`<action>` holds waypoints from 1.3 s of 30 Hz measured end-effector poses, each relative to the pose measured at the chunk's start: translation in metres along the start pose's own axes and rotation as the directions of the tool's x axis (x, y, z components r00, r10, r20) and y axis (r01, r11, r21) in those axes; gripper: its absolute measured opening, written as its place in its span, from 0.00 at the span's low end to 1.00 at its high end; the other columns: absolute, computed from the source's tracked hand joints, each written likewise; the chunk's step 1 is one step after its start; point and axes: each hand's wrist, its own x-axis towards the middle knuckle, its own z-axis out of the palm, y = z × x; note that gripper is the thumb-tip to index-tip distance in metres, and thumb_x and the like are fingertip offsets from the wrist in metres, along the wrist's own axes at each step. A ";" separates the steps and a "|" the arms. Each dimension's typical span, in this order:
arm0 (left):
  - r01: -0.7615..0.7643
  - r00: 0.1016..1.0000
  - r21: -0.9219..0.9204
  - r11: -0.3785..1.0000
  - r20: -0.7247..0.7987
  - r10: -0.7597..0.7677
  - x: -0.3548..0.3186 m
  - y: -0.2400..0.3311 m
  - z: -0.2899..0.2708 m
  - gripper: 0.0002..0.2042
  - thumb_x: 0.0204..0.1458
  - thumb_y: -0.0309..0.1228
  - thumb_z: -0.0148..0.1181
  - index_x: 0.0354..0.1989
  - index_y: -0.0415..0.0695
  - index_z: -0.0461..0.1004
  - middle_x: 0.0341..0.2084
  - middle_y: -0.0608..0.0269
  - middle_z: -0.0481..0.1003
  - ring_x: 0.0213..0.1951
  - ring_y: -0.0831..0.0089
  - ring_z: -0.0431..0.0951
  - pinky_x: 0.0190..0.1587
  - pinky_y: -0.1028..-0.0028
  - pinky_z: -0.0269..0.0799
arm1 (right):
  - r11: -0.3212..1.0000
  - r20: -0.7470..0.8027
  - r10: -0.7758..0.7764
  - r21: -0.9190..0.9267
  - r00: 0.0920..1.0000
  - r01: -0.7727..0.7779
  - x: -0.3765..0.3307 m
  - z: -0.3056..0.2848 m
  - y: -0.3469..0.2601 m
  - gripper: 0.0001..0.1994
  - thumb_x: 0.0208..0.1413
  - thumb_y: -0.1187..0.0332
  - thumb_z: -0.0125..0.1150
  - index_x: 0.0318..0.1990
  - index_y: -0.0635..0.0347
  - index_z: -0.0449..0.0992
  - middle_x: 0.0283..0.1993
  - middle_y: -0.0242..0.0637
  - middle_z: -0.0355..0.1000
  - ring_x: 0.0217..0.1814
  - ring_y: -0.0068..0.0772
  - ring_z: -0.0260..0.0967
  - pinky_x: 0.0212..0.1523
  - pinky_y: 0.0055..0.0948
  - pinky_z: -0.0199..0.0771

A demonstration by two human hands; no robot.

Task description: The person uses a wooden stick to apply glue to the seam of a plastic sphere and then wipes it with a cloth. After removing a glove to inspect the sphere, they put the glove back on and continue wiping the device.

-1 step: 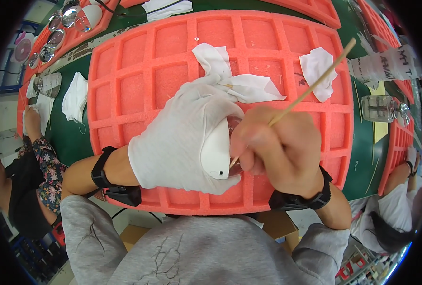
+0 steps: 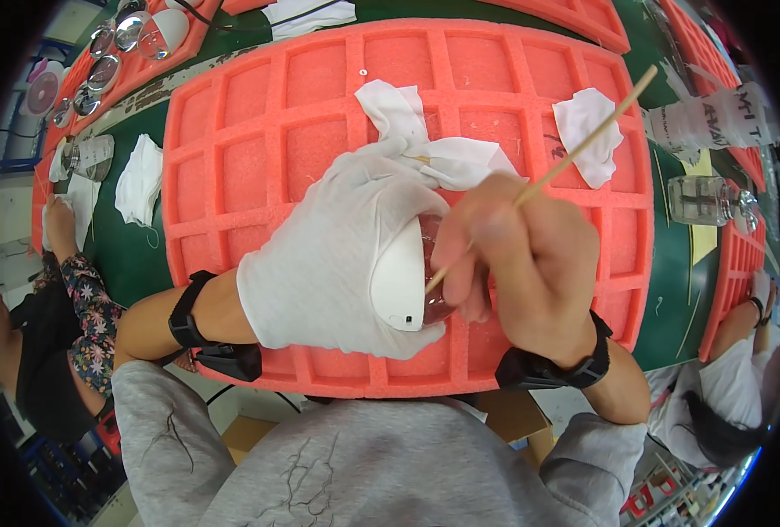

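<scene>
Lit brightly and evenly in soft white light, too diffuse to trace to a source. Pales almost to flat white across the fabric-gloved left hand and smooth white curved shell. Glints off silvery round cups at upper left and, in small streaks, off the clear reddish dome. Shades faintly inside the square recesses of the coral-red foam tray. Blurs slightly at the bare right hand. Bows straight edges outward, then blackens at the corners.
</scene>
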 end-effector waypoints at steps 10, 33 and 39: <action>-0.011 1.000 0.009 1.000 0.018 0.011 0.000 -0.004 0.000 0.31 0.33 0.38 0.77 0.50 0.47 0.72 0.47 0.54 0.75 0.52 0.48 0.73 0.64 0.53 0.62 | 0.972 -0.059 0.197 0.145 0.979 -0.187 -0.003 0.000 -0.004 0.16 0.72 0.72 0.43 0.32 0.68 0.74 0.20 0.36 0.72 0.14 0.18 0.63 0.16 0.19 0.62; -0.043 0.999 0.029 0.999 0.024 0.042 -0.001 -0.002 -0.001 0.32 0.34 0.40 0.76 0.50 0.44 0.72 0.49 0.50 0.72 0.55 0.49 0.71 0.67 0.51 0.59 | 0.997 -0.059 -0.047 0.063 0.997 0.050 -0.004 0.003 0.010 0.10 0.68 0.79 0.47 0.36 0.70 0.75 0.23 0.39 0.73 0.17 0.18 0.64 0.16 0.20 0.61; -0.045 0.997 0.062 0.997 0.069 0.040 0.002 -0.002 -0.003 0.32 0.34 0.40 0.77 0.51 0.44 0.72 0.50 0.50 0.72 0.56 0.48 0.71 0.67 0.50 0.59 | 0.995 -0.028 -0.092 0.029 0.995 0.092 -0.006 0.001 0.007 0.10 0.68 0.79 0.46 0.36 0.70 0.74 0.23 0.39 0.73 0.16 0.18 0.64 0.16 0.20 0.61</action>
